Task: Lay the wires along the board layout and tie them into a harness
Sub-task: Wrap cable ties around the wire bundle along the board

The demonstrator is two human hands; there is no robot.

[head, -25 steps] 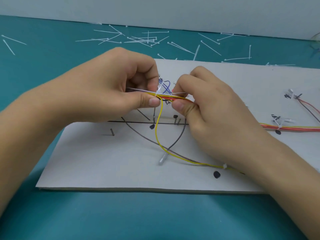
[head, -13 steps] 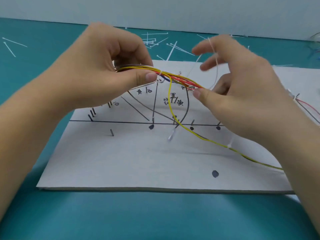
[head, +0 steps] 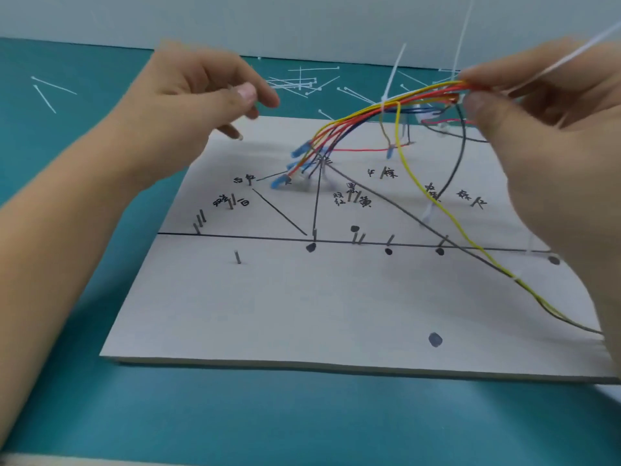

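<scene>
Red, yellow and orange insulated wires [head: 359, 116], bound by a thin white plastic cable tie [head: 384, 100], are pinched in the right hand [head: 551, 136] and held above the white nail-studded layout board [head: 268, 314]. The left hand [head: 188, 105] is held loosely spread, empty.

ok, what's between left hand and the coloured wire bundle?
Bare gap in head view: left hand is apart from the multicoloured wire bundle; only loose white cable ties lie behind.

One board [head: 302, 314], one wire bundle [head: 363, 119], left hand [head: 188, 105], right hand [head: 554, 129], six black dots [head: 311, 247], perhaps fifteen loose ties [head: 302, 80].
</scene>
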